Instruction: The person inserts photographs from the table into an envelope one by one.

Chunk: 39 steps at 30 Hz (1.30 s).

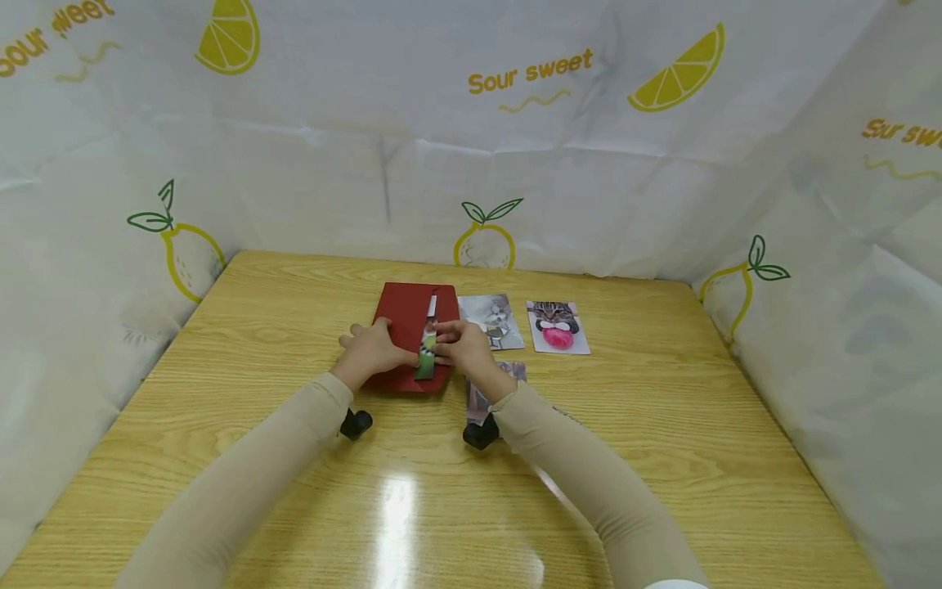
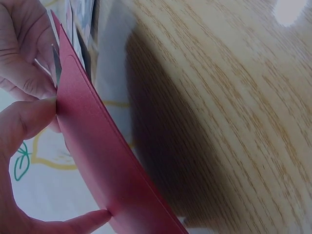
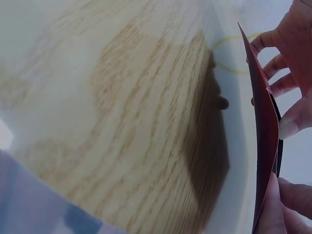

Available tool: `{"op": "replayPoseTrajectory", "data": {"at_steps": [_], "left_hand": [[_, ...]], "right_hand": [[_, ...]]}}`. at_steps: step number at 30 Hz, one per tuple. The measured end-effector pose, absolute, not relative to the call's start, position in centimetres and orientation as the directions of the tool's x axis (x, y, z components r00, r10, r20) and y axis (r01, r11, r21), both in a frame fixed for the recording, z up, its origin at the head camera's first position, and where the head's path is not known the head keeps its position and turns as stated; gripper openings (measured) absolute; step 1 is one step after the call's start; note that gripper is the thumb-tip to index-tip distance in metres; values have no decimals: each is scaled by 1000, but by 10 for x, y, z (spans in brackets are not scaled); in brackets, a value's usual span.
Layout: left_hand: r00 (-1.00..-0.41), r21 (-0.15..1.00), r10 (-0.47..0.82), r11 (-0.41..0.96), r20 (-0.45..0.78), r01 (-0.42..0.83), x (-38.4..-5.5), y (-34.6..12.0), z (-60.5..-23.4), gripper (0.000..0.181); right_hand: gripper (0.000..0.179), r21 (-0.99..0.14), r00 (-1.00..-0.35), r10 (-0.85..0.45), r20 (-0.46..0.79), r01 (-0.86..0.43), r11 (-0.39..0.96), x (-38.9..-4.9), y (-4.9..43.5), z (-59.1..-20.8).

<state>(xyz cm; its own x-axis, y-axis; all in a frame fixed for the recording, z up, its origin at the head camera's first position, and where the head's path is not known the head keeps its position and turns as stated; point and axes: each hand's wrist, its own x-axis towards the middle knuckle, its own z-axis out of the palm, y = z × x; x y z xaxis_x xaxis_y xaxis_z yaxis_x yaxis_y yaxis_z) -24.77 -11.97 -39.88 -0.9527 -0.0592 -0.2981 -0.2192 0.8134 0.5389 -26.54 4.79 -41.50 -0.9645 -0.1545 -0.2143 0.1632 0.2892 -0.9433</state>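
Observation:
A red envelope [image 1: 403, 319] is raised a little off the table, its shadow falling below it. In its slot a picture card [image 1: 426, 365] with green and white on it partly shows. My left hand [image 1: 371, 352] grips the envelope from the left, thumb by the slot; its fingers also show in the left wrist view against the red paper [image 2: 92, 141]. From the right, my right hand [image 1: 468, 350] pinches at the card in the slot, fingertips over its right edge. In the right wrist view the right fingers [image 3: 275, 207] are close against the envelope [image 3: 265, 126], partly hiding the contact.
A grey-white picture card [image 1: 495, 315] and a cat picture card [image 1: 558, 327] lie right of the envelope. Another card [image 1: 478, 401] lies partly under the right forearm. White cloth with lemon prints [image 1: 412, 180] stands behind the wooden table [image 1: 625, 458].

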Motion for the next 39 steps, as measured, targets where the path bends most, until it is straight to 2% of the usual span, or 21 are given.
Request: {"op": "replayPoseTrajectory", "data": {"at_steps": [39], "left_hand": [[-957,517,-53,833,-285,-199,-248,-121,-397,90]], "right_hand": [[38,-947,-945,-226,-238,174,269,-265,42,-419]]}}
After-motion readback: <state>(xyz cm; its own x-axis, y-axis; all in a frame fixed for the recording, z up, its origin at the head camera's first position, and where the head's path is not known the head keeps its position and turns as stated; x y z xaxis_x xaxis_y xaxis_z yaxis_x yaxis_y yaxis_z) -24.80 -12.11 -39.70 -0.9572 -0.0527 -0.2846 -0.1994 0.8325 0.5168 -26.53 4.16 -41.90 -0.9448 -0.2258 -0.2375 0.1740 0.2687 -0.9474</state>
